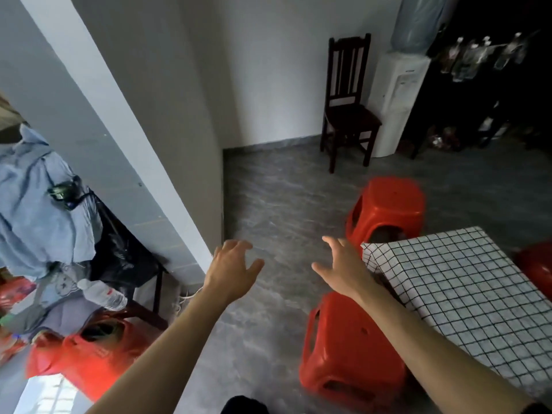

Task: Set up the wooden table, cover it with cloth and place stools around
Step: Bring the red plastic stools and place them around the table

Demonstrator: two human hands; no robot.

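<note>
Left hand reaches forward over the floor, fingers spread, grip wide, holding nothing. Right hand likewise. Near stool is partly hidden by the right forearm. Checked cloth covers the surface, cut off at right; far stool blurred.

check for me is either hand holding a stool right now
No, the left hand and right hand are both open in mid-air, touching neither red stool.
</note>
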